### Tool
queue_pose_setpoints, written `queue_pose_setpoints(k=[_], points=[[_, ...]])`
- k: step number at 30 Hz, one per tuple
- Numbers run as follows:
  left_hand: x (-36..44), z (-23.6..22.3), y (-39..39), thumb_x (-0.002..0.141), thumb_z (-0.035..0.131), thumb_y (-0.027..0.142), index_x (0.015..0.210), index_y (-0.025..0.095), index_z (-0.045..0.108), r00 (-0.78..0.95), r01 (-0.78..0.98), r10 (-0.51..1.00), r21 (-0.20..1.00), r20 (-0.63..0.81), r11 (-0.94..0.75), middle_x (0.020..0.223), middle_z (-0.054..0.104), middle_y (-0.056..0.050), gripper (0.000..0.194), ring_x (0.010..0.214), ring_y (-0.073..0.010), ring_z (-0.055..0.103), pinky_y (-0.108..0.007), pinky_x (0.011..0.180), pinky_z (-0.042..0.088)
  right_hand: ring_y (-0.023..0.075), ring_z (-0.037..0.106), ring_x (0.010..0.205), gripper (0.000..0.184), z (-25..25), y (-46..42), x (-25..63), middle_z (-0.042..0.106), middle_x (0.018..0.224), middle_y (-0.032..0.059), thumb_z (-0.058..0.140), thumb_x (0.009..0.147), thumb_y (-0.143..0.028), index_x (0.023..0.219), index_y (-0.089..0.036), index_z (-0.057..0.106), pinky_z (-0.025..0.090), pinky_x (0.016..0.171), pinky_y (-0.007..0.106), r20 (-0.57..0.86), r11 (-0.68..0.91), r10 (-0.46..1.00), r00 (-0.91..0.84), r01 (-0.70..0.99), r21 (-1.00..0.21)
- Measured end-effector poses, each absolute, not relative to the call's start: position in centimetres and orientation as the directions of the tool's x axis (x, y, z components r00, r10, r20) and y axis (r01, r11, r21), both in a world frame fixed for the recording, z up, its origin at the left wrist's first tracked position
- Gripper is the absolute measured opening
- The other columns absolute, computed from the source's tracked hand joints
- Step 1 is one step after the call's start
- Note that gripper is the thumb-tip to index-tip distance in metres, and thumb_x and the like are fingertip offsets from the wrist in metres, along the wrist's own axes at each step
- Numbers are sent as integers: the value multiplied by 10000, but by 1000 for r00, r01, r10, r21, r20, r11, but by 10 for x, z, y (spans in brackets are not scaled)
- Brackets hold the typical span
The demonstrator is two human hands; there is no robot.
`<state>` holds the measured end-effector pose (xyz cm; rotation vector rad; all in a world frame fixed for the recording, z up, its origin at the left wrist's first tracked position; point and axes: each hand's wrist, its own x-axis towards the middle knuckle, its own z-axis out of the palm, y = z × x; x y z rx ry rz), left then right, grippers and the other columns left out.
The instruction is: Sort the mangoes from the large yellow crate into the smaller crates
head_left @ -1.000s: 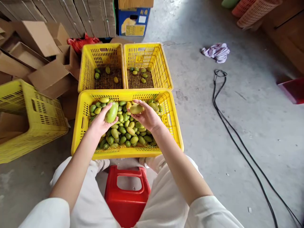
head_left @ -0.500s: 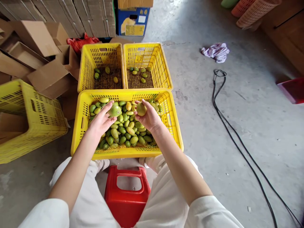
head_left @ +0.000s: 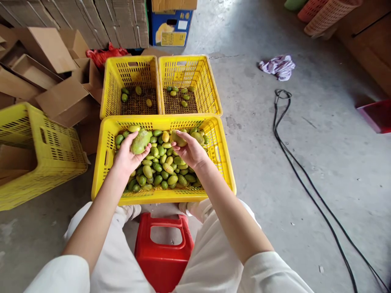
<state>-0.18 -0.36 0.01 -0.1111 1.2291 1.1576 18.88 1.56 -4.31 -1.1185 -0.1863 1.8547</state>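
My left hand is closed around a green mango, its oval side facing up. My right hand grips a yellow-green mango partly covered by the thumb and fingers. Both hands are above a wide yellow crate, apart from each other. Many loose oval mangoes, green to yellowish, fill the crate's floor beneath them.
Beyond stand two yellow crates, a left one and a right one, each with several fruits. Another yellow crate and cardboard boxes lie left. A red stool is between my legs; a black cable runs along the right floor.
The mango in my left hand has been turned, from end-on to its long side, and sits slightly lower left. The right hand's mango has also rotated in the fingers.
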Motion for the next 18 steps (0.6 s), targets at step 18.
queue_pose_setpoints(k=[18], points=[[-9,-20,-8,1028,863,426,1114,175,792,-19,-631,782,615,-623,474,975,834,-103,275,648,-127,699,-199,575,587,91,541,556,319,-32,14,188,680,772,-46,945,964,-285,903,-253,634,353,389,166,-619,-557,772,-142,-619,-554]])
